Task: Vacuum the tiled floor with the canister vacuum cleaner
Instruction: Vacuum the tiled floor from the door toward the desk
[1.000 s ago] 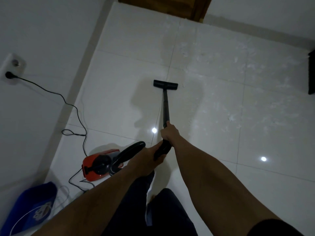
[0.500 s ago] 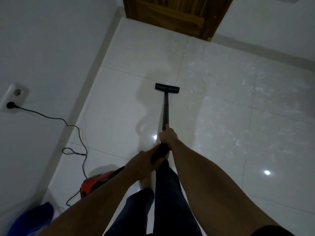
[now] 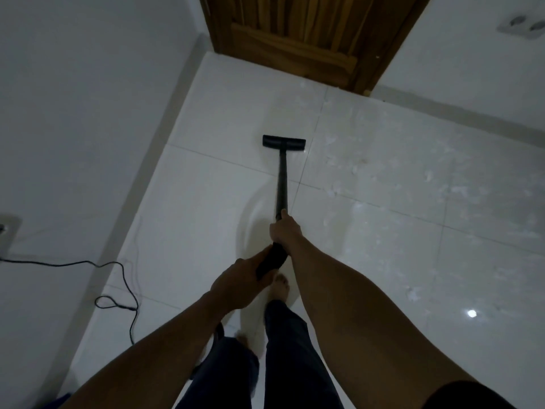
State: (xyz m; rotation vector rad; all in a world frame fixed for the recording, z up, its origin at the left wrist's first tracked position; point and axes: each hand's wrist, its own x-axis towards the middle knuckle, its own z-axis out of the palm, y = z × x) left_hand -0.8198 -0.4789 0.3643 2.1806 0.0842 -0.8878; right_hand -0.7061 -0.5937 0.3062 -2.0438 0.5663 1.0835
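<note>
A black vacuum wand (image 3: 281,184) runs from my hands down to a flat black floor nozzle (image 3: 284,142) resting on the white tiled floor (image 3: 206,202), near a tile joint. My right hand (image 3: 284,231) grips the wand higher up. My left hand (image 3: 244,283) grips the thick black handle end (image 3: 271,261) just behind it. White dust and flecks (image 3: 413,184) cover the tiles to the right of the nozzle. The vacuum's canister body is hidden behind my left arm.
A brown wooden door (image 3: 306,36) stands ahead of the nozzle. White walls close the left and far right sides. A black power cord (image 3: 124,287) loops over the floor at left from a wall socket (image 3: 6,231). My bare feet (image 3: 280,287) stand below the hands.
The view has moved forward toward the door, and the nozzle has been pushed further ahead. The red canister and blue object have dropped out of sight at lower left.
</note>
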